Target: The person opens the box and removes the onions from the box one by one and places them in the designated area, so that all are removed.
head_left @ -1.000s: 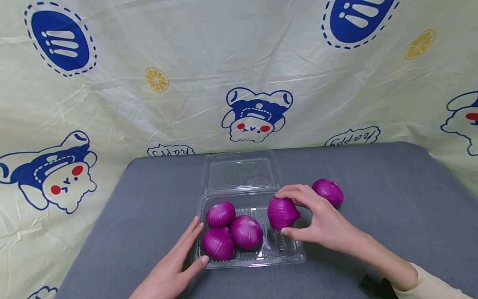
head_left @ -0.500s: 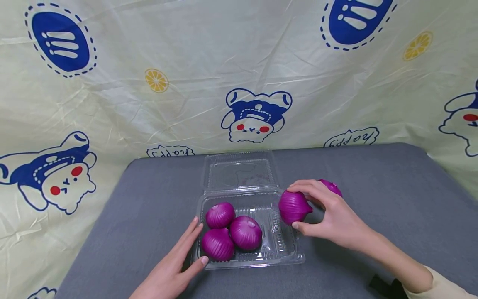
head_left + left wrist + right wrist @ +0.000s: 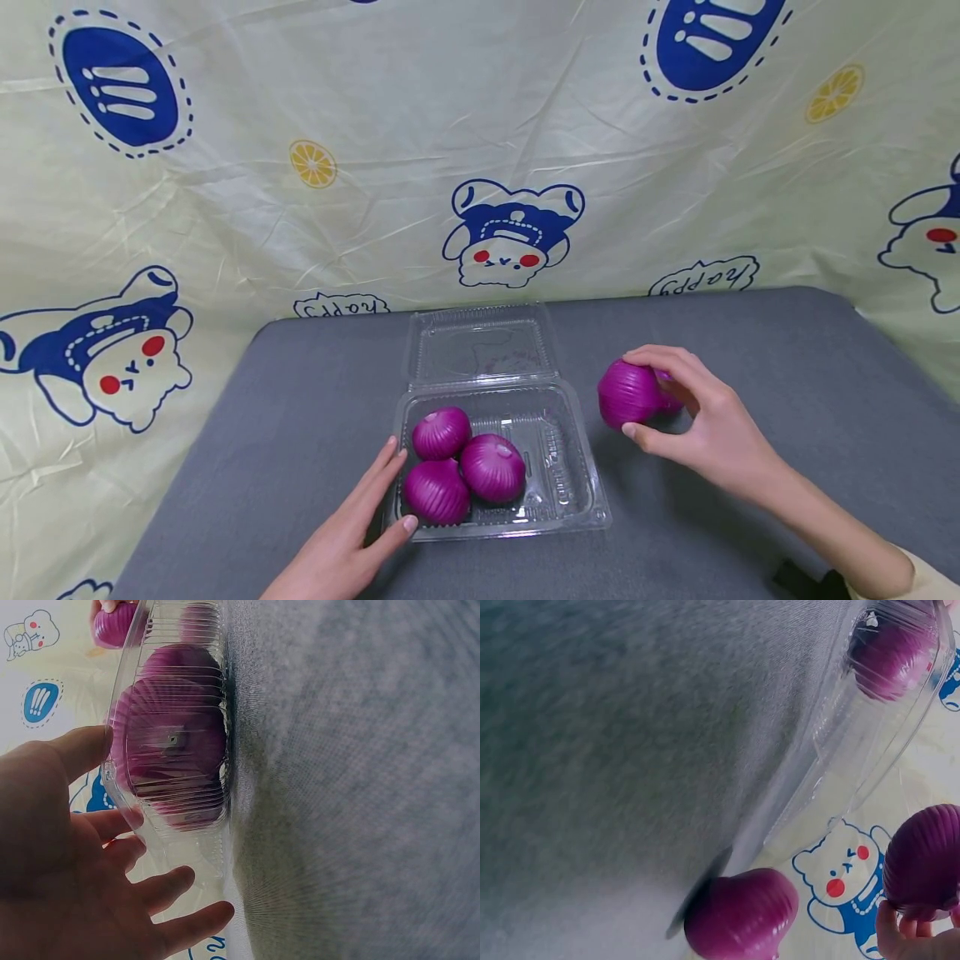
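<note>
My right hand (image 3: pixel 712 425) grips a purple onion (image 3: pixel 628 394) between thumb and fingers, above the table to the right of the container. Behind that hand another onion (image 3: pixel 670 398) is mostly hidden in the head view; the right wrist view shows this onion (image 3: pixel 742 913) on the table. A clear plastic clamshell container (image 3: pixel 558 508) lies with its lid (image 3: pixel 480 342) folded back. Three onions (image 3: pixel 493 468) sit together in its left part. At the container's left rim rests my left hand (image 3: pixel 341 521), fingers extended; in the left wrist view its thumb and fingertips touch the clear rim.
A grey cloth covers the table (image 3: pixel 315 383). Behind it hangs a pale curtain (image 3: pixel 375 225) printed with cartoon figures. A dark object (image 3: pixel 806 579) shows beneath the right forearm near the bottom edge.
My right hand has carried its onion from above the container's right side out past the rim, rightward and slightly back. The left hand and the three onions have stayed in place.
</note>
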A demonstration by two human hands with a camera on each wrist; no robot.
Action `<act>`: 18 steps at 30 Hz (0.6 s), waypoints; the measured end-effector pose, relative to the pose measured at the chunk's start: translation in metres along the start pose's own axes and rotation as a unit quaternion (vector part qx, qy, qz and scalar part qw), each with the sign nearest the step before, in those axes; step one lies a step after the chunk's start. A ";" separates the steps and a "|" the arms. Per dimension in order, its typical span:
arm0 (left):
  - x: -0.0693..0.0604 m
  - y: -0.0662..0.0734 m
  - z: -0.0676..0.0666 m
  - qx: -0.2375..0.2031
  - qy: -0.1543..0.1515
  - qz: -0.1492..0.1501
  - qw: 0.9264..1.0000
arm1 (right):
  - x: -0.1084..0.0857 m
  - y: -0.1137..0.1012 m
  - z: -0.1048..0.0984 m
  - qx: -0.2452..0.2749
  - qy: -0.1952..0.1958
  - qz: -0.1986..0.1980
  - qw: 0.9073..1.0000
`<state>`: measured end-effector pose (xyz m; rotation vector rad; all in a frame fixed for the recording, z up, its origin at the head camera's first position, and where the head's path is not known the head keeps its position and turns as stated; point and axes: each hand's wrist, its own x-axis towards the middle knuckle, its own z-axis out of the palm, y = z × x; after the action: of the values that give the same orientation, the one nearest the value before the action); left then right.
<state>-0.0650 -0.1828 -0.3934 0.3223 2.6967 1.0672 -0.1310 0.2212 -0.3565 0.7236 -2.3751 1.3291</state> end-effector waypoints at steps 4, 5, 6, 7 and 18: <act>0.001 0.000 0.000 -0.002 -0.002 -0.001 1.000 | -0.001 0.003 -0.006 -0.016 0.016 0.003 1.000; 0.001 0.000 0.000 -0.002 -0.002 -0.001 1.000 | -0.001 0.003 -0.008 -0.019 0.019 0.005 1.000; 0.001 0.000 0.000 -0.002 -0.002 -0.001 1.000 | -0.001 0.004 -0.010 -0.021 0.022 0.008 1.000; 0.001 0.000 0.000 -0.001 -0.002 -0.001 1.000 | -0.002 0.004 -0.011 -0.023 0.025 0.011 0.999; 0.000 0.000 0.000 -0.001 0.000 0.003 1.000 | -0.005 0.012 -0.031 -0.025 0.037 0.052 0.998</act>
<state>-0.0653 -0.1830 -0.3937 0.3305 2.6961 1.0718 -0.1326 0.2538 -0.3514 0.5353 -2.4067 1.3092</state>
